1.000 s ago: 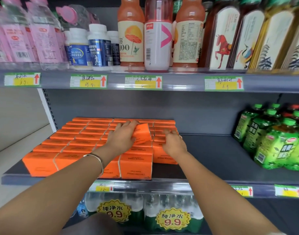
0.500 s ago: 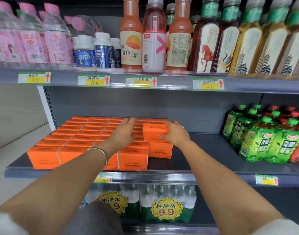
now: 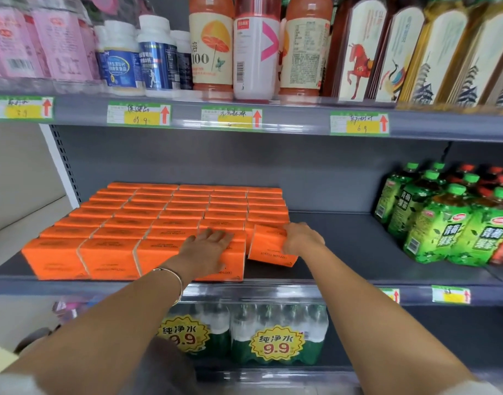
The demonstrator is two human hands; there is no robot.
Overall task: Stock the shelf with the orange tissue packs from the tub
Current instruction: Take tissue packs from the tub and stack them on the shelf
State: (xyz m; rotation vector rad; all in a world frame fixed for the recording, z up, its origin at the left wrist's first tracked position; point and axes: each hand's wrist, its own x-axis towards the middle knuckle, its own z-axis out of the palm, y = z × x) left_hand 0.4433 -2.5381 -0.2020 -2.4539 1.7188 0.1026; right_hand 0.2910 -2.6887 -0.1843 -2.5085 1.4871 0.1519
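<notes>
Green tea bottles [image 3: 444, 220] are sitting to my right, red-capped ones [image 3: 489, 172] hiding behind. Above me, pink bottles [image 3: 39, 41], white jars [image 3: 139, 58], orange juice bottles [image 3: 211, 44] and tall tea bottles [image 3: 415, 49] are standing. Below, water packs [image 3: 275, 334] are wearing yellow price stickers [image 3: 275, 343].

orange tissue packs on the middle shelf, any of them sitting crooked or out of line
Yes: the front pack of the rightmost column, under the right hand, sits skewed and tilted, not square with the neat rows. The left hand rests on its neighbour.
</notes>
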